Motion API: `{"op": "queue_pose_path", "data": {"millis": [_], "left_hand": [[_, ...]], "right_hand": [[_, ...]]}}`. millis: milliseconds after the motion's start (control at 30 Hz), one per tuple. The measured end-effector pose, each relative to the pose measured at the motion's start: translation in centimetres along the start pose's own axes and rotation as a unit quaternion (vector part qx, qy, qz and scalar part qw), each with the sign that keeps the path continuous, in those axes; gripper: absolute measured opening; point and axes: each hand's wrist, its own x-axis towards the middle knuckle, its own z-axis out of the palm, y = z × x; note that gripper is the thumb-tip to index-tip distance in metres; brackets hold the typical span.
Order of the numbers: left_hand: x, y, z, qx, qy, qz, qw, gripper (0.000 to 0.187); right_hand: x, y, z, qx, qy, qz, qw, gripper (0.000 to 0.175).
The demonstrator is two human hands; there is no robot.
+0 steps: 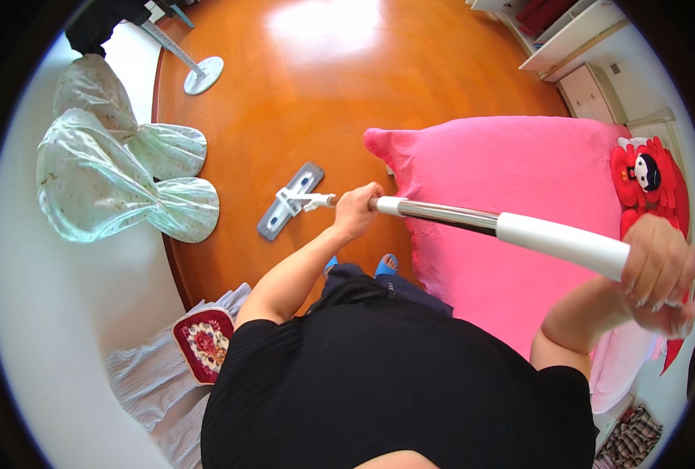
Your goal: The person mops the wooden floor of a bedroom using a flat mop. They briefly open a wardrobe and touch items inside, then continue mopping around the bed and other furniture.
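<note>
A flat mop with a grey rectangular head (pixel 290 201) lies slantwise on the glossy orange-brown floor, left of my feet in blue slippers. Its handle (pixel 450 212), of shiny metal with white plastic sleeves, runs up to the right across the pink bed cover. My left hand (pixel 356 210) is closed around the lower part of the pole, close to the white joint above the mop head. At the far right, my right hand (pixel 658 275) grips the top end of the white handle sleeve.
A pink-covered bed (pixel 500 158) stands at the right, with red figure cushions (pixel 646 176) on it. Covered round-based objects (pixel 130 176) and a stand's round base (pixel 204 75) are along the left wall. A chair with a floral cushion (pixel 205 346) is at lower left; an open white cabinet (pixel 570 44), upper right.
</note>
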Motion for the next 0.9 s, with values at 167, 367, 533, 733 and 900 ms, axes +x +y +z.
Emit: {"op": "queue_pose_path", "data": {"millis": [167,367,533,733,900], "left_hand": [[5.9,1.9,6.0,0.010,0.067,0.049,0.997,0.011],[8.9,0.2,9.0,-0.024,0.088,0.027,0.995,0.021],[6.9,0.2,6.9,-0.002,0.008,0.088,0.996,0.027],[-0.1,2.9,3.9,-0.012,-0.032,0.093,0.995,0.014],[-8.5,1.9,-1.0,0.013,-0.005,0.025,1.000,0.007]], "right_hand": [[-4.4,-2.4,1.4,-0.106,0.092,-0.027,0.990,0.024],[-6.9,0.7,5.6,-0.175,0.073,0.017,0.982,0.029],[-5.9,0.0,5.1,-0.137,-0.107,0.042,0.984,0.031],[-5.4,-3.3,5.4,-0.072,0.021,-0.035,0.997,0.027],[-3.9,-1.2,8.2,0.052,0.031,-0.032,0.998,0.025]]}}
